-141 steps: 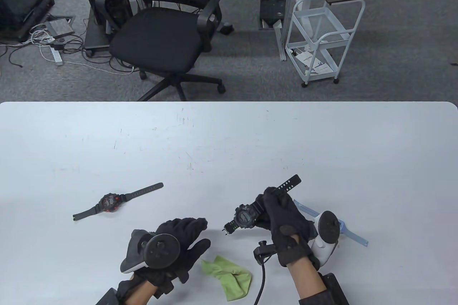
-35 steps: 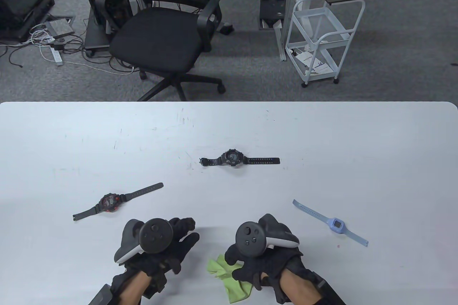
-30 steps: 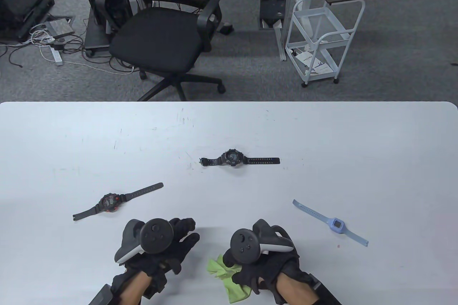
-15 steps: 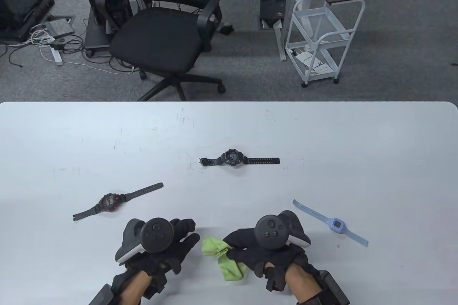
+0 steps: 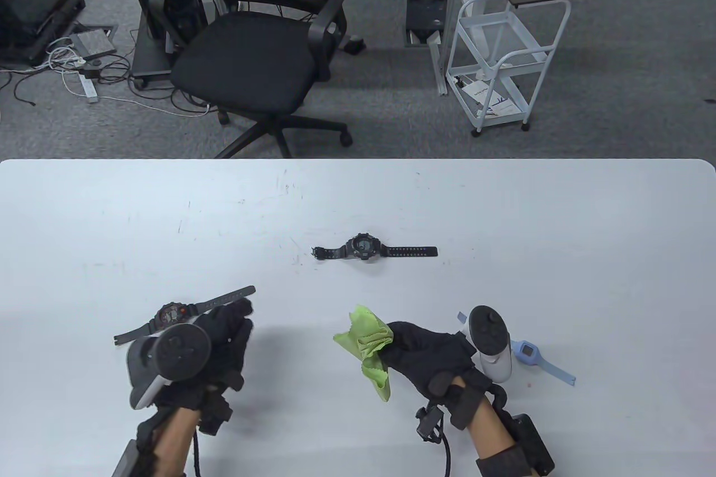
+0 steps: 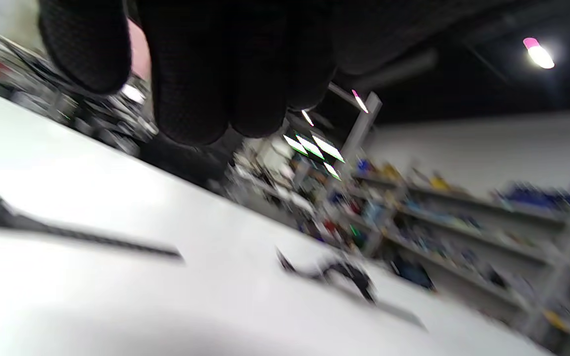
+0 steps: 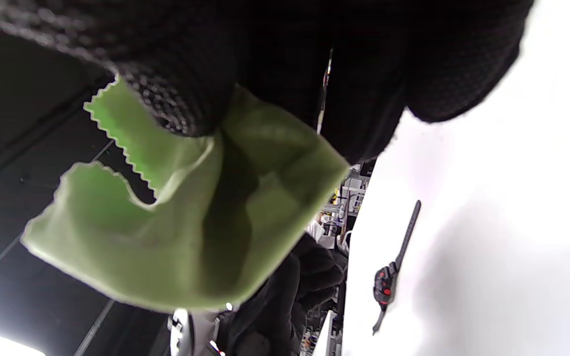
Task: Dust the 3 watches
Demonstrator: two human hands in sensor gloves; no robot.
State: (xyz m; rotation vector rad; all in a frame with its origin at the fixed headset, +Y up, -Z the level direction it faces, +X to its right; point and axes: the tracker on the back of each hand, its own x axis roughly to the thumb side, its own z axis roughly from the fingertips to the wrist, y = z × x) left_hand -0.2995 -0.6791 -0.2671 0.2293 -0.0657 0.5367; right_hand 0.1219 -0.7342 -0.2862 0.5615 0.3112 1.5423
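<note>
Three watches lie on the white table [image 5: 503,208]. The black-and-red watch [image 5: 170,316] is at the left, the black watch [image 5: 363,248] in the middle, and the light blue watch [image 5: 528,353] at the right, partly hidden behind my right tracker. My left hand [image 5: 238,320] reaches over the black-and-red watch's strap with its fingers straight and holds nothing; the left wrist view shows that strap [image 6: 92,242] below the fingers [image 6: 191,74]. My right hand [image 5: 394,345] pinches the green cloth [image 5: 366,343] above the table, and the cloth [image 7: 191,222] hangs from the fingers.
Beyond the table's far edge stand a black office chair [image 5: 251,52] and a white wire cart [image 5: 498,57]. A black cable [image 5: 444,443] runs from my right wrist at the near edge.
My right hand has lifted the green cloth off the table and carried it forward and to the right. My left hand has moved left and forward, up to the black-and-red watch.
</note>
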